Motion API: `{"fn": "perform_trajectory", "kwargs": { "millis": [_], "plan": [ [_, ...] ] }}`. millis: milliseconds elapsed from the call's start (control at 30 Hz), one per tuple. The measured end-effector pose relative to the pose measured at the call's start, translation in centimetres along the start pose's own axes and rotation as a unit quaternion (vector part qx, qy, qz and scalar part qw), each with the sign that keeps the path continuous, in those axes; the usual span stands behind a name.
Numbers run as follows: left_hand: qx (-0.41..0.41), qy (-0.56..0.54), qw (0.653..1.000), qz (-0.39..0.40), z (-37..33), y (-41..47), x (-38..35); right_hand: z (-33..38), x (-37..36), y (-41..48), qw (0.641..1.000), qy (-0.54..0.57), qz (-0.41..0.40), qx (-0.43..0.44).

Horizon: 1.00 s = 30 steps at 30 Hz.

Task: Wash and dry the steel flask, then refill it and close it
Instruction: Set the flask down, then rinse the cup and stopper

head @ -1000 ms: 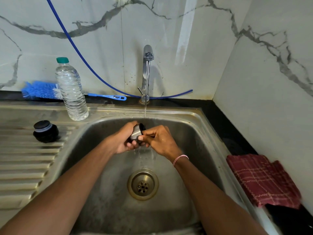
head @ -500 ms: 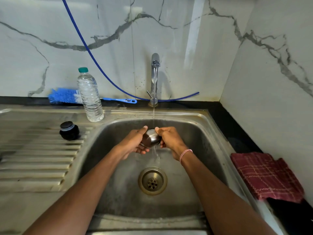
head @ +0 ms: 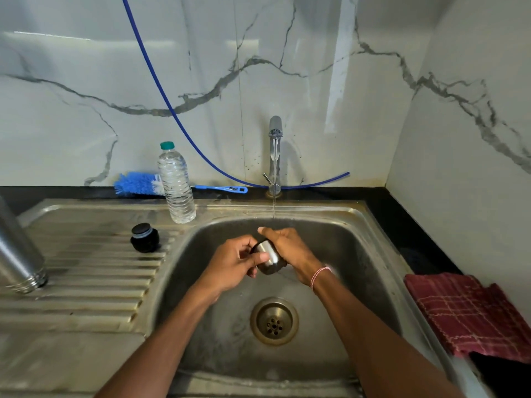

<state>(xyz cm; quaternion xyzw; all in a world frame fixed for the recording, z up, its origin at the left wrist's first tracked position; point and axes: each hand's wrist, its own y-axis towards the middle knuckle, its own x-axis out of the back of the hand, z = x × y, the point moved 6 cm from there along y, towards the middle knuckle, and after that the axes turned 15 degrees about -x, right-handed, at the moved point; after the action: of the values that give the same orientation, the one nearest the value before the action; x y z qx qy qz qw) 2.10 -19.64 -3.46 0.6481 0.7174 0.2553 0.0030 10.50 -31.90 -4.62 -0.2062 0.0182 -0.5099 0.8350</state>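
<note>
Steel sink [head: 370,254]: basin wet, tap [head: 275,150] running, thin stream falling onto the fingers of the right hand. Ribbed drainboard [head: 94,282] on the left. Steel flask [head: 20,254] stands on the drainboard at the left frame edge, mouth down, threaded neck touching the ribs, body leaning and cut off by the frame; no hand on it. Red checked cloth [head: 471,311] lies on the counter to the right of the basin. Clear plastic water bottle [head: 176,185], green cap on, upright on the back rim of the sink. Blue bottle brush [head: 138,183] lies behind it against the wall. Both hands are over the basin, above the drain [head: 274,321]. Left hand [head: 230,265]: fingers curled, thumb laid across the side of a small steel cup [head: 268,258]. Right hand [head: 290,251]: fingers wrapped over the cup's far side. The cup is gripped between the two, tilted. Black stopper [head: 145,238] sits alone on the drainboard, near the basin's edge, well apart from the flask.
</note>
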Motion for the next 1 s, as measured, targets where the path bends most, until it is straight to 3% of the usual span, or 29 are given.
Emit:
{"fn": "perform_trajectory", "kwargs": {
  "millis": [100,200,300,367,467,567,667,767,833,900,1000],
  "plan": [
    [-0.074,0.135,0.987,0.050,-0.1,0.7,-0.2,-0.2,0.5,0.4,1.000,-0.011,-0.028,0.007],
    [-0.154,0.328,0.928,0.082,-0.2,1.1,-0.1,-0.2,0.4,0.6,0.997,-0.037,-0.027,0.060],
    [-0.188,0.377,0.905,0.056,0.6,1.7,0.8,0.4,0.6,0.4,0.982,-0.108,-0.026,0.150],
    [-0.197,0.329,0.923,0.023,1.4,2.2,1.3,0.5,1.0,0.3,0.963,-0.174,-0.038,0.202],
    [-0.140,0.190,0.971,-0.026,2.7,2.9,1.4,0.2,1.9,0.8,0.961,-0.162,-0.052,0.218],
    [-0.079,0.162,0.984,-0.009,3.9,3.6,-0.1,-0.5,2.1,1.7,0.984,-0.033,-0.086,0.155],
    [-0.082,0.177,0.981,-0.013,4.5,4.4,-1.6,-1.2,1.2,1.7,0.990,0.126,-0.037,0.050],
    [-0.083,0.108,0.991,-0.011,5.6,4.9,-1.9,-1.3,0.5,1.2,0.988,0.153,0.029,0.013],
    [-0.045,-0.015,0.999,-0.024,6.0,4.8,-1.6,-1.0,0.4,0.9,0.989,0.137,0.052,0.024],
    [0.010,-0.175,0.983,-0.053,5.7,4.3,-1.7,-0.3,0.6,0.4,0.993,0.075,0.052,0.076],
    [0.064,-0.343,0.933,-0.087,5.3,4.1,-2.3,0.6,1.2,-0.4,0.990,-0.049,0.028,0.130]
  ]
}}
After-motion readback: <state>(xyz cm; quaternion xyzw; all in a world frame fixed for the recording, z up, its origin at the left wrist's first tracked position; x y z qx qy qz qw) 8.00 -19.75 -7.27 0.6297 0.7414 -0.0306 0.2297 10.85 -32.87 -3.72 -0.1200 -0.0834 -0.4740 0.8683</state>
